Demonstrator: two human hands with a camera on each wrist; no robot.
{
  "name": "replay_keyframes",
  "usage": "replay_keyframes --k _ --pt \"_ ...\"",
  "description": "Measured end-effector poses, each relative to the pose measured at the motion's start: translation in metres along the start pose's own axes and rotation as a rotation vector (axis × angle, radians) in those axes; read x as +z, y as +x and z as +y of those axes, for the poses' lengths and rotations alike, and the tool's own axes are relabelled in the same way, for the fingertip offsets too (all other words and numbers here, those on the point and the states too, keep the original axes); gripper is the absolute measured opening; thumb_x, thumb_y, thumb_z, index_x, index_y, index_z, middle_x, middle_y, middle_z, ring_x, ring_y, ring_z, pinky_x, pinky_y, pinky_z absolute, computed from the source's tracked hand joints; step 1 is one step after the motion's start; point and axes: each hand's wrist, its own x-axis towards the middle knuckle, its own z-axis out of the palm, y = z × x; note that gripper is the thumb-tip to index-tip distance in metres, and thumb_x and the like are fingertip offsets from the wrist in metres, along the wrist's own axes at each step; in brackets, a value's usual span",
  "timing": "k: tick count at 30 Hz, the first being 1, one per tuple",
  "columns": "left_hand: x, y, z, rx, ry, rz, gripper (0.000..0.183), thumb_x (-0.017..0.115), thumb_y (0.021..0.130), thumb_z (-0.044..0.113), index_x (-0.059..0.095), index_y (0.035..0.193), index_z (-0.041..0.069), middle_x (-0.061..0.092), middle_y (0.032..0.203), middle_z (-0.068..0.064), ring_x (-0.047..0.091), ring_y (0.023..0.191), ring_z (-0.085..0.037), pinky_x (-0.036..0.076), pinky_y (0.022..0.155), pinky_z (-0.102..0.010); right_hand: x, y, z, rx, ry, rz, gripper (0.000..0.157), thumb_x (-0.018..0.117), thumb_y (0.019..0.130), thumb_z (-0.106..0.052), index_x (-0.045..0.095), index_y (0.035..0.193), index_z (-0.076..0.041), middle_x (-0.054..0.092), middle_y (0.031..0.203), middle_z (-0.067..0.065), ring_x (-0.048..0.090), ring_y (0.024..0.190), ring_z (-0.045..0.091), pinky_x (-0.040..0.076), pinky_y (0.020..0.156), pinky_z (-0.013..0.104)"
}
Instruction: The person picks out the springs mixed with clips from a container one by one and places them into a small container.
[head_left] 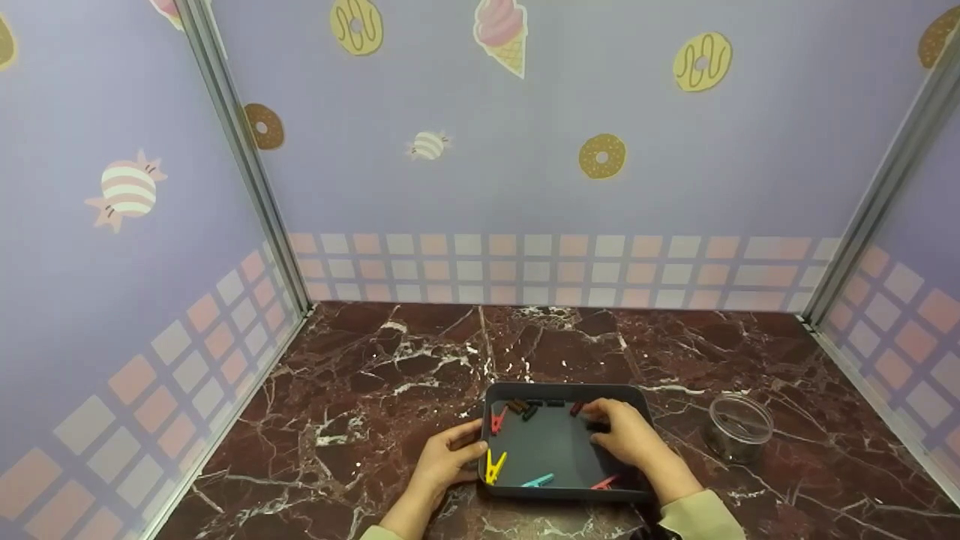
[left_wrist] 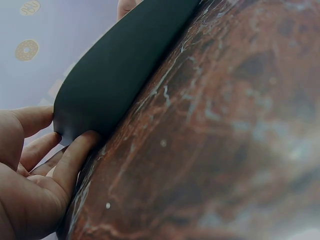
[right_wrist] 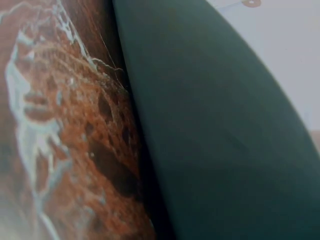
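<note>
A shallow dark grey tray point(head_left: 555, 493) lies on the marbled table. The left hand point(head_left: 448, 459) is at its left side, fingers and thumb touching the outer wall point(left_wrist: 107, 75). The right hand point(head_left: 626, 433) reaches over the right rim, its fingertips beside a small dark red piece point(head_left: 577, 409), thumb apart from the fingers. Inside are a red clothespin point(head_left: 498, 420), a yellow clothespin point(head_left: 494, 468), a light blue clothespin point(head_left: 538, 480) and another red clothespin point(head_left: 604, 482). Small brown pieces point(head_left: 517, 406) and black pieces point(head_left: 530, 412) lie along the back wall. The right wrist view shows only tray wall point(right_wrist: 210, 125) and table.
To the right of the tray stands a round clear plastic tub point(head_left: 739, 429). A dark object, partly cut off, shows at the bottom edge near the right sleeve point(head_left: 701, 516). Patterned panels point(head_left: 525, 195) enclose the table at the back and both sides.
</note>
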Motion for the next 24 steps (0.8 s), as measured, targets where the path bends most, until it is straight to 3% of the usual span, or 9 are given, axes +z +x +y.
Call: replay_keyframes --k 5,10,24 --pt "0.000 0.000 0.000 0.003 0.005 0.001 0.053 0.070 0.095 0.008 0.055 0.144 -0.006 0.053 0.145 -0.035 0.069 0.111 -0.025 0.066 0.079 -0.042 0.000 -0.001 -0.001 0.027 -0.035 0.022 0.027 0.084 0.076 0.004 0.074 0.102 -0.001 0.071 0.092 0.008 0.065 0.086 0.023 0.057 0.077 0.040" --pt "0.000 0.000 0.000 -0.009 0.012 0.003 0.053 0.070 0.096 0.009 0.054 0.145 -0.005 0.052 0.146 -0.035 0.069 0.112 -0.025 0.066 0.079 -0.042 -0.002 0.000 -0.001 0.059 -0.050 0.013 0.019 0.085 0.076 0.001 0.075 0.092 -0.003 0.072 0.083 0.006 0.067 0.080 0.020 0.057 0.072 0.038" --pt "0.000 0.000 0.001 0.008 0.046 0.011 0.053 0.071 0.096 0.011 0.056 0.143 -0.006 0.055 0.144 -0.034 0.067 0.118 -0.030 0.065 0.084 -0.040 -0.010 -0.001 0.000 0.020 -0.029 0.014 0.010 0.077 0.084 -0.001 0.076 0.093 -0.005 0.066 0.090 0.006 0.059 0.079 0.015 0.051 0.068 0.029"
